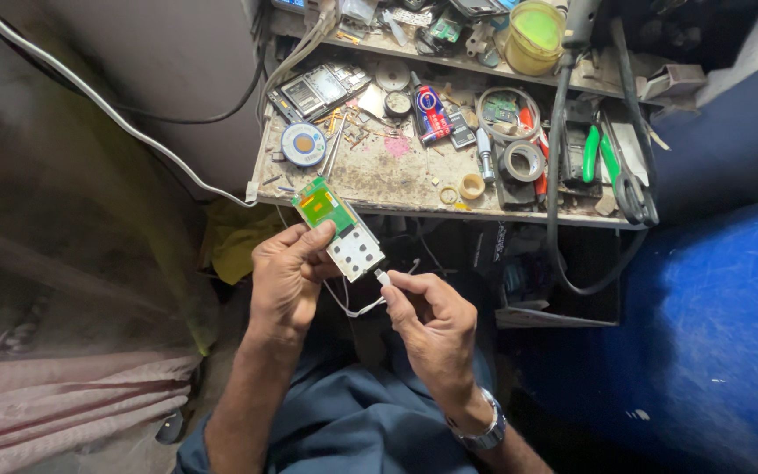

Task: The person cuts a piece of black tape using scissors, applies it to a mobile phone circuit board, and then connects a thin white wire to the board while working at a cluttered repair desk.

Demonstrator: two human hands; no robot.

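Below the table edge: I see the phone board (340,228) held over my lap
Left hand (287,276): grip clenched on the board's side
Right hand (427,316): grip pinching the white cable plug (382,277) at the board's lower end
Progress: plug touching, seating I cannot tell

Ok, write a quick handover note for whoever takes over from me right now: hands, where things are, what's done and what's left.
Left hand: firm grip on the bare phone circuit board, green screen area up, white keypad end toward the right hand.
Right hand: pinching the white cable plug right at the board's lower edge; whether it is seated cannot be told. The cable loops down between the hands.
Workbench just beyond: solder reel, tape roll, green-handled pliers.
Done: board out of its casing.
Left: probably seating the plug.
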